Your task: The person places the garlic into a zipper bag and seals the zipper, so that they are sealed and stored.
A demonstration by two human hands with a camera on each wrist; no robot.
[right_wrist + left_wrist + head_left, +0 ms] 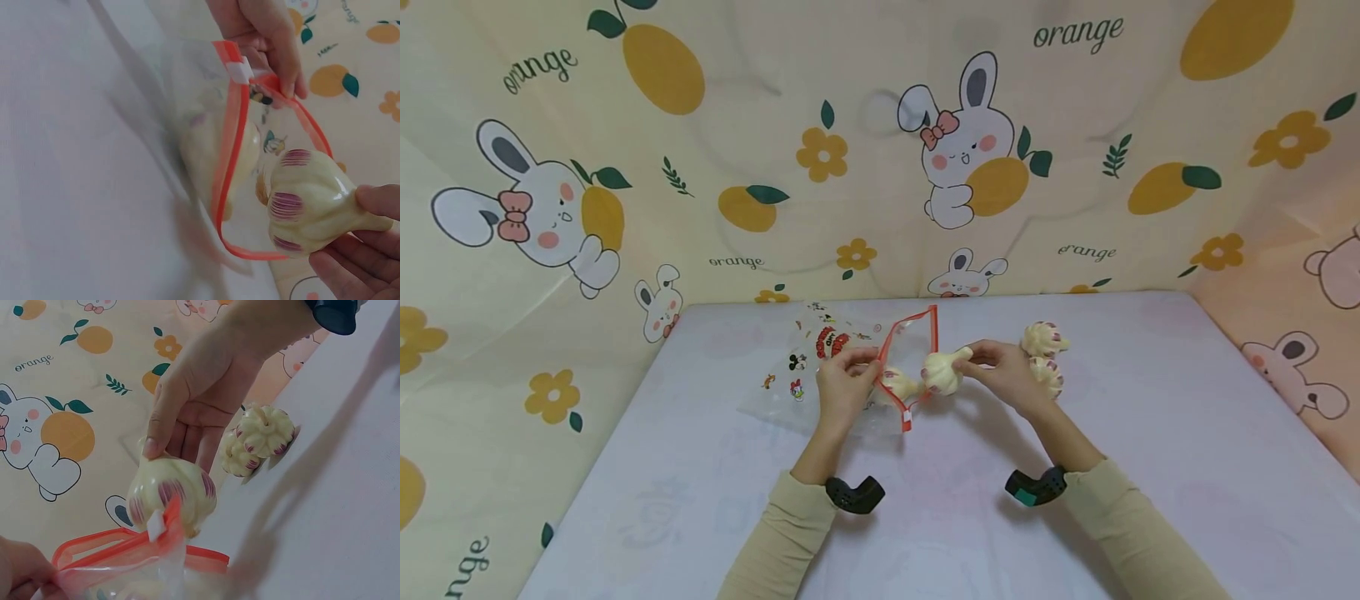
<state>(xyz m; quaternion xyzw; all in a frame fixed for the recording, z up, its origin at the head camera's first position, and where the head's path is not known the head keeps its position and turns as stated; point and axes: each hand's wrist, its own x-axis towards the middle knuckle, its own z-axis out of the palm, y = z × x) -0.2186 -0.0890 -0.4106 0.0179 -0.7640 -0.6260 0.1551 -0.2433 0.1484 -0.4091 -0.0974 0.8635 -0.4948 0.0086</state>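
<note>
A clear zip bag [808, 400] with a red zip edge and cartoon prints lies on the table, its mouth spread apart toward the right. My left hand [845, 385] pinches the bag's red rim. Inside the bag rests one garlic bulb [209, 153], seen through the plastic. By its stem my right hand [1003, 375] holds another garlic bulb [942, 374], cream with purple streaks, right at the bag's mouth. In the right wrist view this held bulb [306, 203] is in front of the opening. A white slider [239, 70] sits on the zip.
Two more garlic bulbs, a far one [1042, 339] and a nearer one [1047, 377], lie beyond my right hand, the nearer partly hidden by it. The pale table [700, 500] meets a printed cloth backdrop [865, 217] at its far edge.
</note>
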